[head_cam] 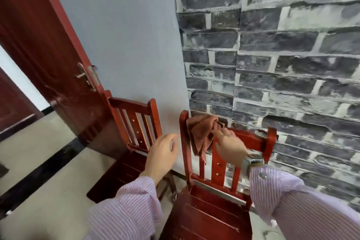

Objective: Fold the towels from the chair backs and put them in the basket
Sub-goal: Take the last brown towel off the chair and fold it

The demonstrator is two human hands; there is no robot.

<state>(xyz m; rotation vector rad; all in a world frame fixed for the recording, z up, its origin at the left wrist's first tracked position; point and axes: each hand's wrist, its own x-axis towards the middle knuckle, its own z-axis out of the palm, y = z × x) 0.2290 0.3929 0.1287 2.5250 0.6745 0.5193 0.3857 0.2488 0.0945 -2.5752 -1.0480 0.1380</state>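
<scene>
Gripping a brown towel [202, 134] on the right chair's back [251, 138], the right hand [229, 147] has fingers clamped on it. The left hand [162, 154] hovers at frame centre, fingers relaxed and apart.

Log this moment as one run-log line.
phase: pickup | right hand: grips brown towel on near chair back | left hand: open, free | basket: unseen

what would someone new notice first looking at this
Probably the right hand gripping a crumpled brown towel on the top rail of the nearer red chair, against the grey brick wall. The left hand hovers open between the two chairs.
</scene>
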